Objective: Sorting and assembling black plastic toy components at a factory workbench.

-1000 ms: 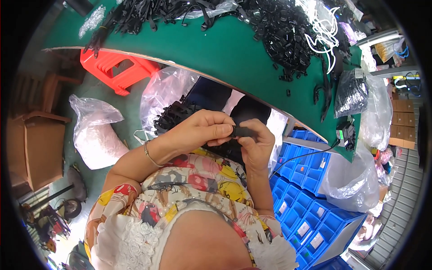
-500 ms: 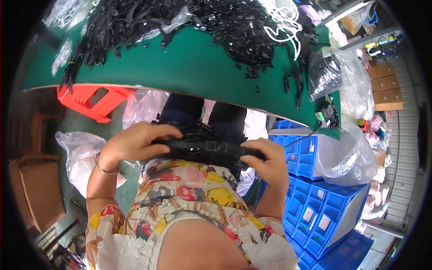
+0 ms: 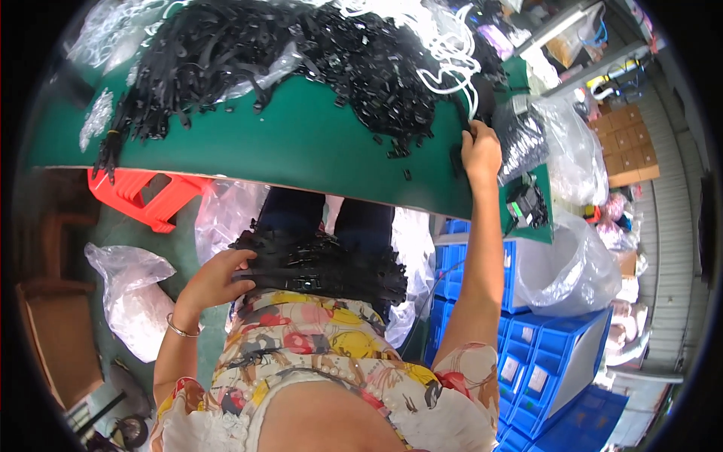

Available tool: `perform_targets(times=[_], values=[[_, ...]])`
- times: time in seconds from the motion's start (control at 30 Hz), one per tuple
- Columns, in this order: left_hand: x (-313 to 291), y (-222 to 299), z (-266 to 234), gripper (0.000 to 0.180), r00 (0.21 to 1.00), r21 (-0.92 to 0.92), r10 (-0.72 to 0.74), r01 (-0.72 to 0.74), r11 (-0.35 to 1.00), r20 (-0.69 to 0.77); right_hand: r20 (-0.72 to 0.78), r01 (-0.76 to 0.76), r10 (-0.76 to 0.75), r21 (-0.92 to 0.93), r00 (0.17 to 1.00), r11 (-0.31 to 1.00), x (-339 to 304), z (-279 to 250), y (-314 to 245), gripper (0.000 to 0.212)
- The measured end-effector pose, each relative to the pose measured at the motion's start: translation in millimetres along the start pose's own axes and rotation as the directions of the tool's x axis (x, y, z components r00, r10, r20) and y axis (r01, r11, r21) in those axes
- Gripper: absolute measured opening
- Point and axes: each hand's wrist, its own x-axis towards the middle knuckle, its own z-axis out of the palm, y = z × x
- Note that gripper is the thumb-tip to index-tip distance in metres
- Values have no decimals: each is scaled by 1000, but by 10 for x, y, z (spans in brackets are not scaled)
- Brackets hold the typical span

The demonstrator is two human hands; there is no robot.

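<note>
Across my lap lies a thick pile of black straps (image 3: 331,264) with small plastic buckles. My left hand (image 3: 217,280) is at the left end of this pile, thumb and fingers apart, with the nearest straps at its fingertips. My right arm stretches forward to the right part of the table, where my right hand (image 3: 482,154) has its fingers curled on a few black straps (image 3: 458,160). Those fingers partly cover what they grip. White cord (image 3: 452,64) hangs in loops just beyond that hand.
Heaps of black straps (image 3: 203,56) and black buckles (image 3: 384,90) cover the far side of the green table (image 3: 301,151). A bag of black parts (image 3: 521,135) and a black device (image 3: 527,205) sit at its right. Blue bins (image 3: 527,369) stand below; a red plastic stool (image 3: 143,200) is at left.
My right hand has left the strap on my lap and reached forward to the table's right side. My left hand has loosened and the strap lies down on the pile. The view has shifted slightly.
</note>
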Motion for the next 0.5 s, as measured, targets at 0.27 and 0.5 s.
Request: perform_targets(times=[0.27,0.5], values=[[340,110,-393,26,934,105,146,-118,988,-327,233,-83,136,-224,963,971,369,284,538,29],[1398,-59,-1261,18,632,96,164,-140,985,-757,506,-547,221,700,834,460,525,-351,269,7]])
